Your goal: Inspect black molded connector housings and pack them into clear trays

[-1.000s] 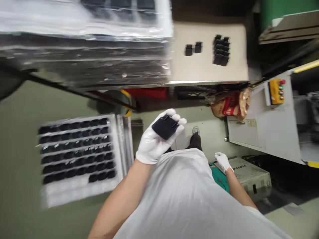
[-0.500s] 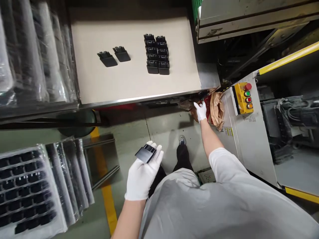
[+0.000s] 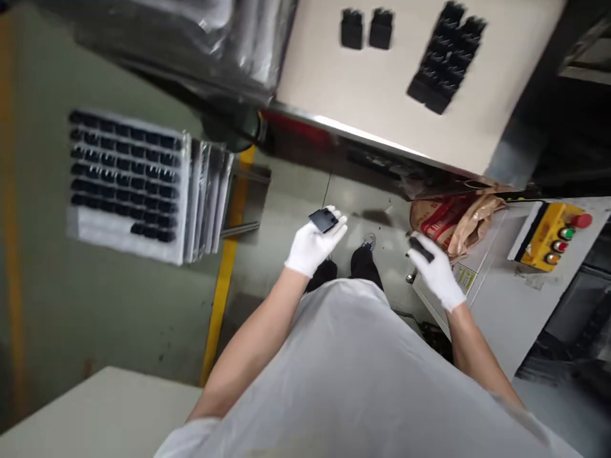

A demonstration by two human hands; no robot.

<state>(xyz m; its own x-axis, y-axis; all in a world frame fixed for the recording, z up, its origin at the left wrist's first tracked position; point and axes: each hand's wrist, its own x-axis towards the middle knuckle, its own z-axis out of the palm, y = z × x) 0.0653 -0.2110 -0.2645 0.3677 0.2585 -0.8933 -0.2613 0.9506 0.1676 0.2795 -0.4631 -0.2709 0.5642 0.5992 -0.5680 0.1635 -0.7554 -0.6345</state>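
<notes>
Both my hands wear white gloves. My left hand (image 3: 312,245) is raised in front of my body and grips a flat black plastic part (image 3: 323,220) at its fingertips. My right hand (image 3: 436,273) hangs lower right, beside a white machine cabinet (image 3: 496,305), its fingers closed on a small dark piece (image 3: 420,248). Above both hands is a beige worktable (image 3: 382,95) with two single black parts (image 3: 366,28) and a stacked group of black parts (image 3: 446,57).
A tray of several black parts (image 3: 124,181) with more trays leaning beside it stands at left on the green floor. A brown-and-red paper bag (image 3: 453,219) hangs under the table edge. A yellow button box (image 3: 548,235) sits at right. Wrapped tray stacks (image 3: 200,38) fill the upper left.
My right hand has come back from the paper bag under the table and now holds a small dark piece. The view swung left and tilted; my left hand keeps its black part.
</notes>
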